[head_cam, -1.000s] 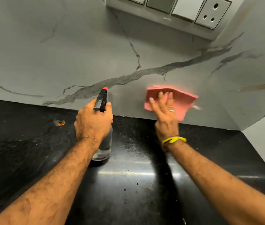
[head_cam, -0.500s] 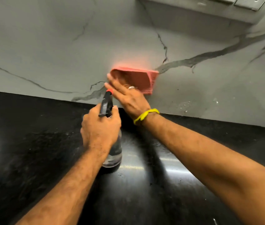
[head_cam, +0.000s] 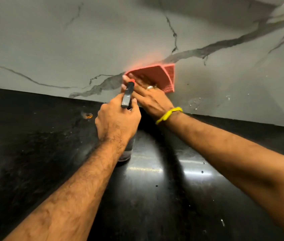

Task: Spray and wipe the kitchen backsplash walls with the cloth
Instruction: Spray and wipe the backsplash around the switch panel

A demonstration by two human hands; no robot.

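Step in hand: the backsplash [head_cam: 68, 40] is being wiped with the cloth [head_cam: 152, 75], judged from the flat press at centre frame.
Cloth: a pink folded square is held against the wall just above the tabletop [head_cam: 33, 145], over a dark vein in the marble.
Right hand [head_cam: 148, 99]: it is laid flat with straight fingers, pressing the cloth to the wall; nothing is gripped.
Left hand [head_cam: 117, 121]: it is clamped round the spray bottle [head_cam: 128, 94], which is stood upright on the tabletop, nozzle toward the wall.
Unwiped area: droplets are seen on the wall just right of the cloth, low down.
Doing it well: even palm pressure should be kept, strokes overlapped, and the damp patch to the right covered before it dries.
Risk: the bottle could be knocked by the wiping arm crossing close behind it.
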